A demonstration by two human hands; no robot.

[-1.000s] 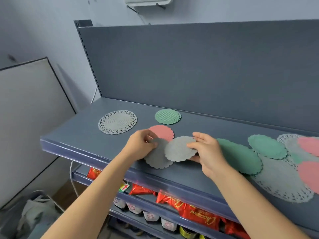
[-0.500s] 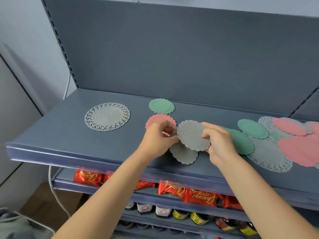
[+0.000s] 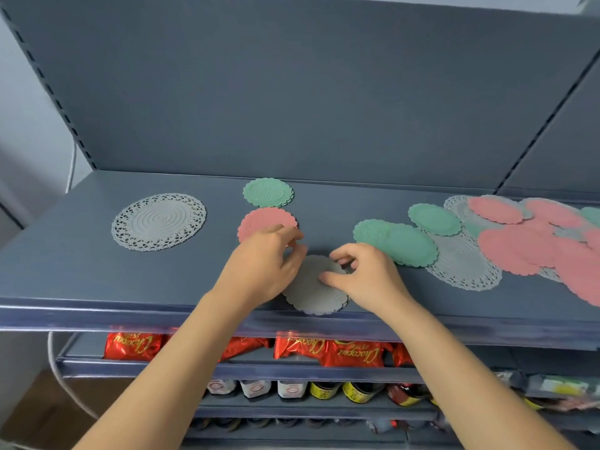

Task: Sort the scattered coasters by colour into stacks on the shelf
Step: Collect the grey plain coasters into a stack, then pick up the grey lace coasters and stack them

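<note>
a: head view is showing both hands over the grey coasters (image 3: pixel 313 287) at the front lip of the shelf (image 3: pixel 81 274). where is the pile lying from each hand?

b: it is sitting right between them. the left hand (image 3: pixel 264 264) is covering its left edge, the right hand (image 3: pixel 365 277) is resting its thumb on the top face, fingers curled loosely at the far rim. neither is pinching anything clear of the shelf; both are looking relaxed, just touching.

a: and the unsorted ones?

b: they are lying to the right: green coasters (image 3: pixel 397 243) just beside the right hand, then pink coasters (image 3: pixel 519 248) and a lace doily (image 3: pixel 464 264) further along. so i am judging the right hand nearer for the next pick.

a: and the left side?

b: single pink (image 3: pixel 259 220) and green (image 3: pixel 268 192) starts are waiting behind the left hand.
</note>
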